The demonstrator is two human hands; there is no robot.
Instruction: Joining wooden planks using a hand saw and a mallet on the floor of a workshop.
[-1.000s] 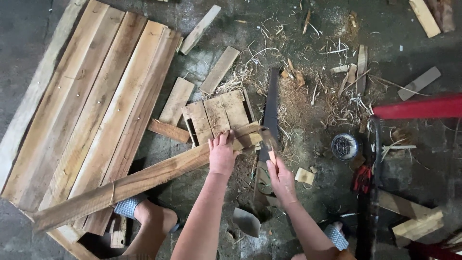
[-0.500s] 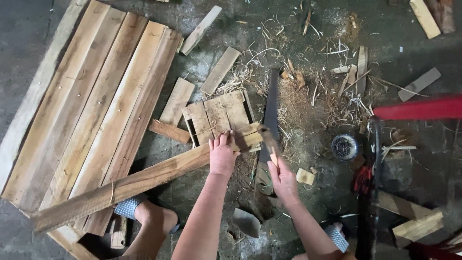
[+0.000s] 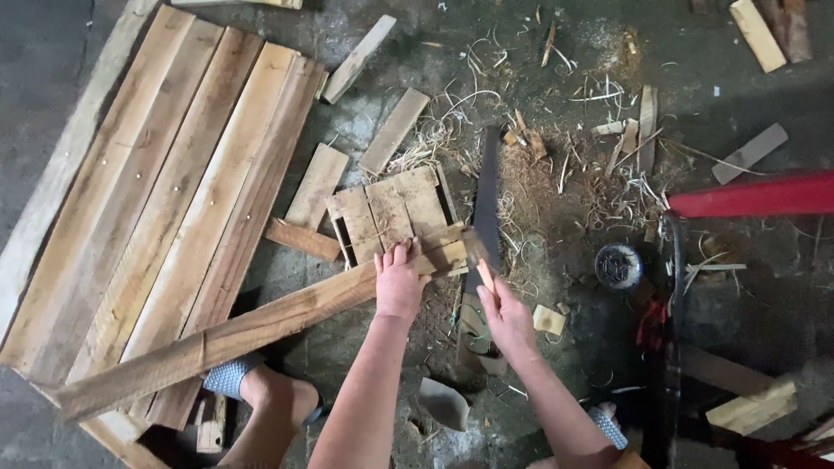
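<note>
Two hands work: left hand (image 3: pixel 400 282) pins plank (image 3: pixel 261 326) (flat), right hand (image 3: pixel 508 317) grips saw (image 3: pixel 486 195).

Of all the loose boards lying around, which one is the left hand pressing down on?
The long plank running diagonally from lower left onto the small slatted block. The left hand lies flat on it; the other boards lie untouched.

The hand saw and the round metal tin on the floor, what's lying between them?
In the head view, only sawdust and wood shavings on the bare floor lie between the hand saw and the round tin.
</note>
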